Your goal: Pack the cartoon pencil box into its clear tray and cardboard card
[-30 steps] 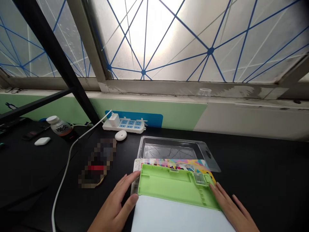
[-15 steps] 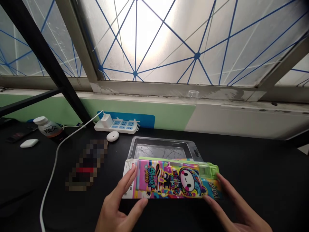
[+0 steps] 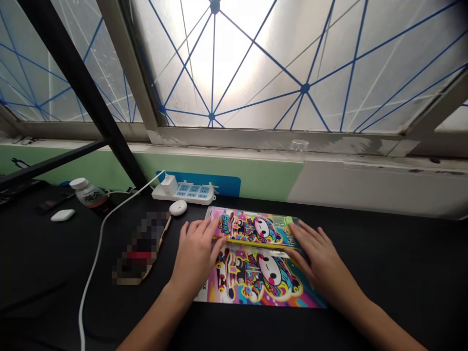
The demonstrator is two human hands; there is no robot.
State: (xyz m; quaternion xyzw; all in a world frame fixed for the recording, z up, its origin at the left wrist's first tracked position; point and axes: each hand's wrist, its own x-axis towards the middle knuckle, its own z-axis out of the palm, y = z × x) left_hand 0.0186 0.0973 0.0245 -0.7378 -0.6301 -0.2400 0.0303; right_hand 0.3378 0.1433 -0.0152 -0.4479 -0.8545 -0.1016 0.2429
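A colourful pencil case (image 3: 252, 228) with a cartoon figure and a green part at its right end lies across the clear plastic tray (image 3: 302, 213), covering most of it. My left hand (image 3: 195, 248) grips the case's left end, thumb along the near edge. On the opposite end, my right hand (image 3: 318, 256) has its fingers over the corner and its thumb at the near side. A printed card (image 3: 263, 278) with the same cartoon lies flat on the black desk in front of the case. Its left and right edges are partly hidden by my hands.
A white power strip (image 3: 186, 192) with a plugged-in charger sits by the wall. A white cable (image 3: 95, 258) runs down the left side. Nearby are a round white case (image 3: 178, 208), a pixelated object (image 3: 141, 253), a bottle (image 3: 91, 195) and a white mouse-like item (image 3: 63, 215).
Both hands have carried the pencil case away from me, off the card and onto the clear tray. More of the card shows now. The camera view has shifted slightly left.
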